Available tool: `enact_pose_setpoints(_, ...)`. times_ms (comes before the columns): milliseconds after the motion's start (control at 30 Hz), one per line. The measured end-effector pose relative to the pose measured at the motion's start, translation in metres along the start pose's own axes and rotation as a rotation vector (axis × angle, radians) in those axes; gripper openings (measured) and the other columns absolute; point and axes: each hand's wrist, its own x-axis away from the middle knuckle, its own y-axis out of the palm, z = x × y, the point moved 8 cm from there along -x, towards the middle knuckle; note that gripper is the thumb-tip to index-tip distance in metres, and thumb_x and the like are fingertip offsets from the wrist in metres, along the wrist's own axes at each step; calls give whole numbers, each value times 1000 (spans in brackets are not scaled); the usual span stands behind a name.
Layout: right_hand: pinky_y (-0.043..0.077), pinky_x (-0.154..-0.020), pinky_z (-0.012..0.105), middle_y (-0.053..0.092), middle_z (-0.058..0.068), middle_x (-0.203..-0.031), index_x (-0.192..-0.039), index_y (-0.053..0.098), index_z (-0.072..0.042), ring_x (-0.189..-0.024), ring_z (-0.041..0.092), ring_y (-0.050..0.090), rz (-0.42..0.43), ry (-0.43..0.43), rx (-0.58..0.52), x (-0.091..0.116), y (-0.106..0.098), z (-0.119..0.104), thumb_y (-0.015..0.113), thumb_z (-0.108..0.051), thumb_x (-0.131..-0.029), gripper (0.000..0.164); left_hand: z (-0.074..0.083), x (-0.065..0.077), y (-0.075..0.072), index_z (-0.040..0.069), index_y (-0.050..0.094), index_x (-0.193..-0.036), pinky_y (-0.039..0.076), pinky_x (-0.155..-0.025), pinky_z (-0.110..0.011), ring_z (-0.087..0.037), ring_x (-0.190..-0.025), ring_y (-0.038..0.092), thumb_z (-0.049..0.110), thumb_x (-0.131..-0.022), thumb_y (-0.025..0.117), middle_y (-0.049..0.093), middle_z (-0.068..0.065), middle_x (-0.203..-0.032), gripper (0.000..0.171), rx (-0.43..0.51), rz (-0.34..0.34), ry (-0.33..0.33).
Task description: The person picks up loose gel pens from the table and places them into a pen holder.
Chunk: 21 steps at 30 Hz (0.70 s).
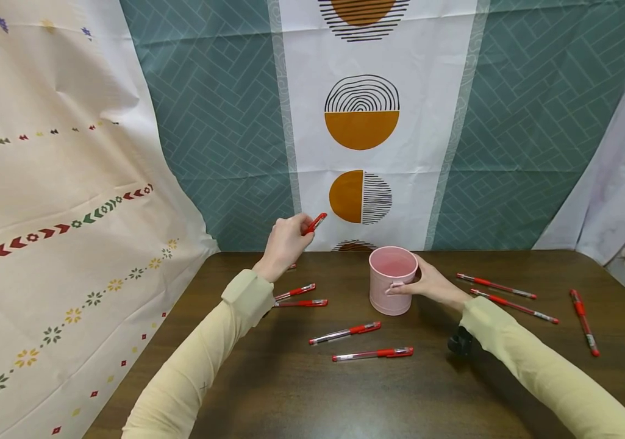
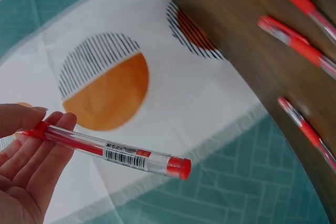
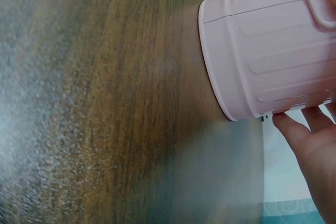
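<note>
Raised above the back left of the table, my left hand (image 1: 288, 239) pinches a red gel pen (image 1: 314, 224) between thumb and fingers. In the left wrist view the pen (image 2: 121, 151) shows a clear barrel with a barcode label and a red end. My right hand (image 1: 427, 283) grips a pink metal cup (image 1: 391, 299) from its right side, thumb in front near the small handle. The cup stands upright on the table, and what lies at its bottom is hidden. In the right wrist view, fingers (image 3: 310, 135) curl round the side of the cup (image 3: 273, 51).
On the brown table (image 1: 301, 396) lie several more red pens: two in front of the cup, such as this pen (image 1: 372, 353); some below my left hand, including one pen (image 1: 303, 303); others at the right, including one pen (image 1: 585, 322). A patterned curtain (image 1: 224, 122) hangs behind.
</note>
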Motion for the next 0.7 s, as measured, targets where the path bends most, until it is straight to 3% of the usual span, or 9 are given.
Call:
enact_pose_setpoints(467,32,-92,50,43,16,-128,-135,30,-8,-113,32,40,2,21,35,0,-1,0,76,-20,-73,78,42,-12,15,-2,62,-89,48,-66,-22,-16,-69,62,2,-78,70,65,-10,-80,14,279,99,90)
enact_pose_setpoints(700,32,-92,50,45,13,-126,-134,33,-9,-112,29,41,13,41,30,0,-1,2,77,-20,-72,77,52,-14,24,-4,61,-90,48,-69,-21,-17,-72,62,-2,-77,70,64,-11,-80,17,445,133,84)
